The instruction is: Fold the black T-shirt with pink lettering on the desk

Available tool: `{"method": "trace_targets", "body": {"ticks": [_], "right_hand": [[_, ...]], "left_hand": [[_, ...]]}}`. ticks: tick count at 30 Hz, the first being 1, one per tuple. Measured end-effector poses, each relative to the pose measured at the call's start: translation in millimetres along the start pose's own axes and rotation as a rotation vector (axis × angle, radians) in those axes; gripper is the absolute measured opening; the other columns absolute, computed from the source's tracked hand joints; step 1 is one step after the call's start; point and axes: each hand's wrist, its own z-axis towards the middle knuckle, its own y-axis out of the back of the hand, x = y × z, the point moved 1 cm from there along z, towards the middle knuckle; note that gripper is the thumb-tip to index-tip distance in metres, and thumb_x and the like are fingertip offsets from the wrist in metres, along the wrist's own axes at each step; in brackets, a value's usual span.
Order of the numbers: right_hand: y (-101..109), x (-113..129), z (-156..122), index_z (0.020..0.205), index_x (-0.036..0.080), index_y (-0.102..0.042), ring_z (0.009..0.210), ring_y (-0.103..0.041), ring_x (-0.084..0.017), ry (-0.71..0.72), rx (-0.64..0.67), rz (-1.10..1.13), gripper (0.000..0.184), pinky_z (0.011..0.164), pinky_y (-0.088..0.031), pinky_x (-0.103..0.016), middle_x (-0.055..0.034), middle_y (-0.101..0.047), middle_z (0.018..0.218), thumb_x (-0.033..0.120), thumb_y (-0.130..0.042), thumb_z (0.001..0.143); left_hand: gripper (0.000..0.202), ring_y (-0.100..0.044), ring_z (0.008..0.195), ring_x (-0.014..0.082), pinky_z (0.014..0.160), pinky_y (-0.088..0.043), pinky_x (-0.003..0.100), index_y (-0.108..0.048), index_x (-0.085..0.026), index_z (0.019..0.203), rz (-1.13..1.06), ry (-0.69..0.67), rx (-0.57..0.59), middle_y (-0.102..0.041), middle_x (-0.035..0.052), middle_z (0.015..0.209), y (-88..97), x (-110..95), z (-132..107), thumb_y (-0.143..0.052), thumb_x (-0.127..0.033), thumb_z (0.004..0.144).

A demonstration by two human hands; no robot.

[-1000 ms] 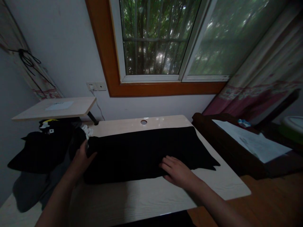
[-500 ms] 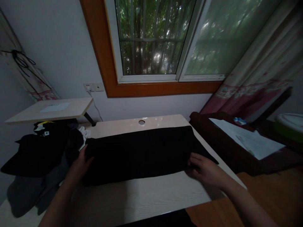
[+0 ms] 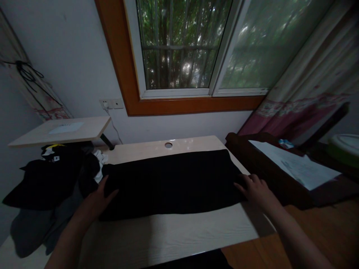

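Observation:
A long strip of folded black cloth (image 3: 168, 183) lies flat across the pale wooden desk; its exact kind is too dark to make out. My left hand (image 3: 102, 196) rests at the cloth's left end, with thumb and forefinger spread apart on the fabric. At the opposite end is my right hand (image 3: 254, 188), its thumb reaching onto the cloth and its bent fingers over the right edge. The hand covers the near right corner. Both hands touch the cloth with a gap showing between thumb and fingers.
Black and grey clothes (image 3: 56, 186) are heaped on the left under a raised shelf (image 3: 64, 130). A cable hole (image 3: 168, 145) sits near the desk's back edge. On the right, a sheet of paper (image 3: 297, 164) lies on dark furniture. A window (image 3: 185, 45) is behind.
My right hand has moved right from the cloth's near edge to its right end, and its fingers have spread. The pointed right corner is now covered. My left hand has shifted slightly onto the cloth.

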Motion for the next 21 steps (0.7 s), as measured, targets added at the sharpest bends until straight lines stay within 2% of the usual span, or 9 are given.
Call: {"method": "trace_targets", "body": {"ticks": [3,6,9,12,15,21], "right_hand": [[-8,19,-4,0.130,0.021,-0.063,0.096,-0.057,-0.035,-0.017,-0.052,-0.092,0.048,0.079,-0.049,-0.047,-0.0191,-0.059,0.116,0.051,-0.048,0.095],[-10,43,-2,0.128,0.020,-0.064,0.101,-0.054,-0.036,-0.047,-0.124,-0.078,0.042,0.082,-0.047,-0.049,-0.0196,-0.057,0.119,0.043,-0.047,0.097],[-10,57,5,0.130,0.023,-0.063,0.106,-0.051,-0.038,-0.078,-0.154,-0.056,0.039,0.082,-0.047,-0.052,-0.0192,-0.057,0.124,0.037,-0.049,0.096],[-12,61,13,0.133,0.025,-0.062,0.111,-0.049,-0.038,-0.057,-0.135,-0.038,0.040,0.084,-0.048,-0.053,-0.0168,-0.056,0.129,0.033,-0.049,0.095],[-16,61,23,0.135,0.025,-0.060,0.116,-0.049,-0.036,-0.017,-0.127,-0.008,0.042,0.090,-0.049,-0.051,-0.0144,-0.056,0.134,0.031,-0.047,0.096],[-24,71,48,0.135,0.023,-0.062,0.121,-0.047,-0.035,0.033,-0.103,0.022,0.045,0.097,-0.047,-0.051,-0.0128,-0.056,0.138,0.026,-0.048,0.093]], "left_hand": [[0.092,-0.073,0.100,0.0361,0.087,-0.053,0.045,-0.012,-0.018,0.159,-0.062,-0.058,-0.045,-0.069,0.0212,0.123,-4.6,-12,-2,-0.049,-0.063,0.089],[0.084,-0.063,0.122,0.0322,0.095,-0.050,0.041,-0.009,-0.019,0.159,-0.074,-0.151,-0.142,-0.055,0.0214,0.142,-14.7,-26,-3,-0.051,-0.046,0.092],[0.073,-0.066,0.112,0.0296,0.087,-0.052,0.038,-0.012,-0.023,0.160,0.031,-0.161,-0.177,-0.057,0.0191,0.134,-24.3,-37,-1,-0.044,-0.030,0.094],[0.062,-0.067,0.096,0.0259,0.077,-0.052,0.035,-0.032,-0.028,0.155,0.176,-0.172,-0.166,-0.055,0.0148,0.120,-28.4,-41,7,-0.038,-0.022,0.094],[0.056,-0.065,0.087,0.0229,0.074,-0.051,0.033,-0.045,-0.027,0.149,0.235,-0.210,-0.183,-0.051,0.0125,0.113,-27.5,-42,19,-0.037,-0.020,0.094],[0.050,-0.062,0.085,0.0198,0.074,-0.050,0.030,-0.053,-0.025,0.143,0.288,-0.227,-0.351,-0.048,0.0116,0.112,-17.6,-52,44,-0.036,-0.020,0.096]]}}
